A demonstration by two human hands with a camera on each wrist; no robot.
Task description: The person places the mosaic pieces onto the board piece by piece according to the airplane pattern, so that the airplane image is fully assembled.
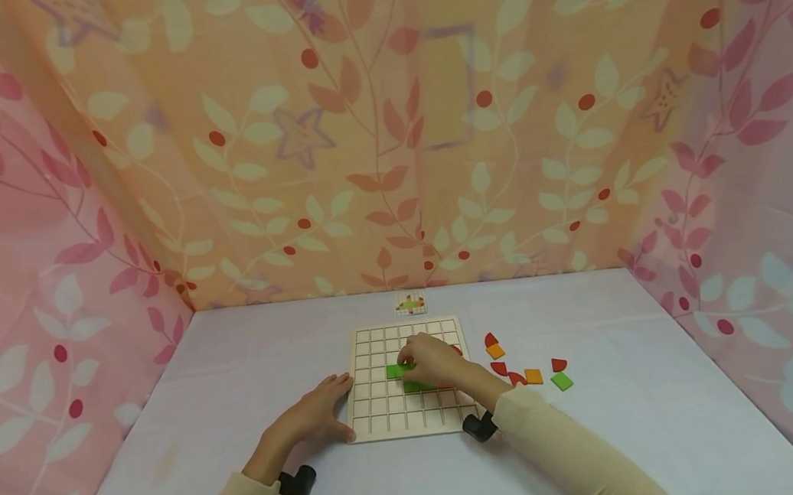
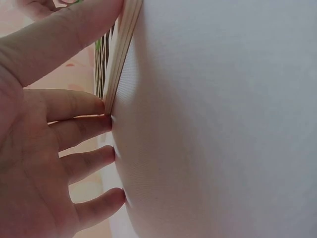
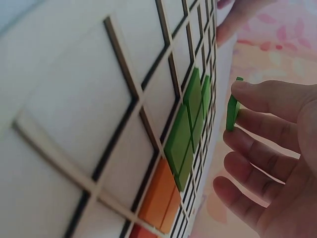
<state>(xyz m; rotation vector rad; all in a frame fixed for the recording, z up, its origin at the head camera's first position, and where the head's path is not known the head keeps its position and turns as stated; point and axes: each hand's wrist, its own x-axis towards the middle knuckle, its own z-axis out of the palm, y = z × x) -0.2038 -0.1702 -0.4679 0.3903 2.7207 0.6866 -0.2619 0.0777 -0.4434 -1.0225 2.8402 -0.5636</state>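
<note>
A wooden grid board (image 1: 381,425) lies on the table. Along its left edge my left hand (image 1: 314,413) is spread, thumb at the near corner and fingertips touching the side. Above the middle of the grid, my right hand (image 1: 435,360) pinches a green square tile (image 3: 232,111) between thumb and fingers, held off the board in the right wrist view. Below it, several green tiles (image 3: 181,144) sit in the cells, beside orange tiles (image 3: 161,198) and a red piece (image 3: 141,232). My right hand partly hides these pieces in the head view.
Behind the board lies a small pattern card (image 1: 410,302). To its right are loose pieces: several red quarter-circles (image 1: 560,364), orange squares (image 1: 533,377) and a green square (image 1: 562,381). Patterned curtains (image 1: 388,125) surround the white table (image 1: 657,413) at back and sides.
</note>
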